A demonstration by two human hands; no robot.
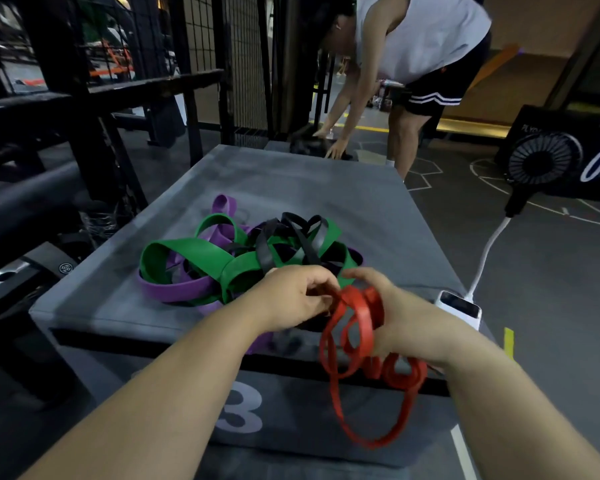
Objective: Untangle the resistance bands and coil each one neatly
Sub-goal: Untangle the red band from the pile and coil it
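Head view: left hand (291,299) and right hand (395,317), fingers curled gripping red band (361,327) dangling over grey box (291,181) near edge; green-purple-black tangled bands (243,258) just behind; power bank (459,306), fan (544,157) rightward.

The red band (361,327), green band (201,252) and black band (267,251) look like smooth rubber — faintly glossy. The grey box top (291,181) is matt, scuffed vinyl-like cover.

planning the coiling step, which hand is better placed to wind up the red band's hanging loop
Probably the left hand: the right hand already has the red band looped round its fingers as an anchor, while the left only pinches a strand near the top.
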